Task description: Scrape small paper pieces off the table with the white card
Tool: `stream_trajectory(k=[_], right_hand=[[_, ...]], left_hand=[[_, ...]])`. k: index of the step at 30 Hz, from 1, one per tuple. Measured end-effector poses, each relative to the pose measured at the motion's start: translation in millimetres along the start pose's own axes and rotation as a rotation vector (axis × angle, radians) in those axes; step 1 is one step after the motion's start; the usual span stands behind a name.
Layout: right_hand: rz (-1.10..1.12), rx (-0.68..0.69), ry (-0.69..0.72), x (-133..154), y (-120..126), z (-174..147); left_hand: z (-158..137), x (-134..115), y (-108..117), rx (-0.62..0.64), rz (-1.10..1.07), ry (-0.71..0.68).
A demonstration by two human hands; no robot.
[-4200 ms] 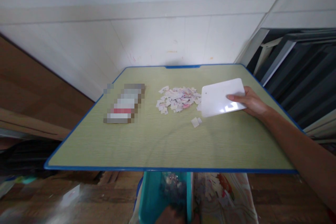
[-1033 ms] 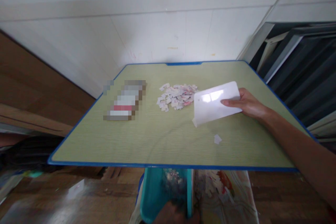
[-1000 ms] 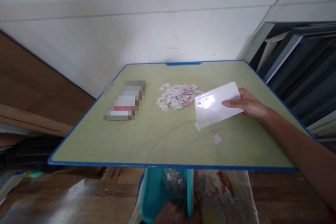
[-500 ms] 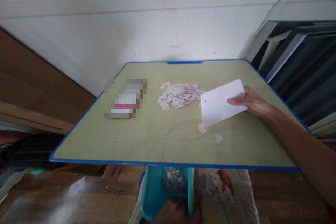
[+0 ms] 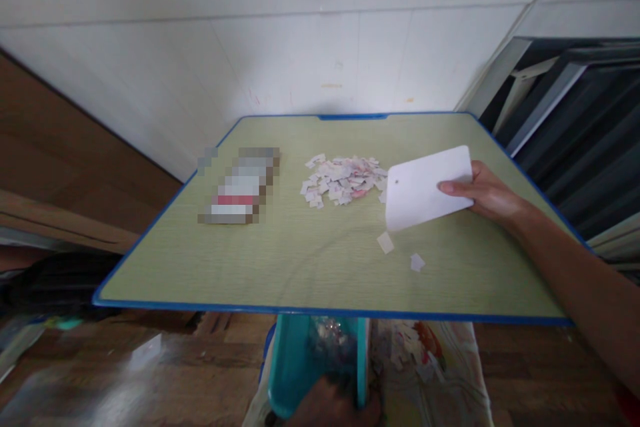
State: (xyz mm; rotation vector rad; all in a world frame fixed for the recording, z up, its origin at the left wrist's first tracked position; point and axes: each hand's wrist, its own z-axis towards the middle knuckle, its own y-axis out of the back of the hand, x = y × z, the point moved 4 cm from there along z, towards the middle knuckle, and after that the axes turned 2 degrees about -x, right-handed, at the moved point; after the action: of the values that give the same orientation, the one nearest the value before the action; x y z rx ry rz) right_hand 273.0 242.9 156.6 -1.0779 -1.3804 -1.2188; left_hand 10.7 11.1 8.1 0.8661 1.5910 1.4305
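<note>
My right hand (image 5: 483,190) is closed on a thin white card (image 5: 425,190) with rounded corners and a small hole near its left end. The thumb lies on the card's face, and the card is tilted over the table's right half. Just left of it lies a heap of small paper pieces (image 5: 343,180), some with reddish marks. Two loose paper pieces, one cream (image 5: 385,242) and one white (image 5: 417,262), lie in front of the card. At the bottom, what appears to be my left hand (image 5: 327,403) is dim and blurred by the teal bin (image 5: 290,360); its fingers cannot be made out.
The light green table (image 5: 200,267) has a blue rim and stands against a white wall. A pixelated flat object (image 5: 240,187) lies on its left side. Below, more paper scraps (image 5: 407,347) lie on a patterned cloth beside the bin. Dark panels (image 5: 590,107) lean at the right.
My right hand has moved the white card slightly right and up, uncovering more of the cream paper piece. The heap looks unchanged.
</note>
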Motion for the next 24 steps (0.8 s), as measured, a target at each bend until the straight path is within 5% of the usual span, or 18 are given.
stream_trajectory(k=[6,14,24], right_hand=[[-0.020,0.213,-0.097,-3,2,-4],[0.041,-0.094,0.018,2,5,2],[-0.099,-0.062,0.042,2,-5,3]], left_hand=[[-2,0,-1,-0.037,0.037,-0.011],[-1,0,0,-0.016,0.029,-0.015],[1,0,4,-0.033,0.030,0.001]])
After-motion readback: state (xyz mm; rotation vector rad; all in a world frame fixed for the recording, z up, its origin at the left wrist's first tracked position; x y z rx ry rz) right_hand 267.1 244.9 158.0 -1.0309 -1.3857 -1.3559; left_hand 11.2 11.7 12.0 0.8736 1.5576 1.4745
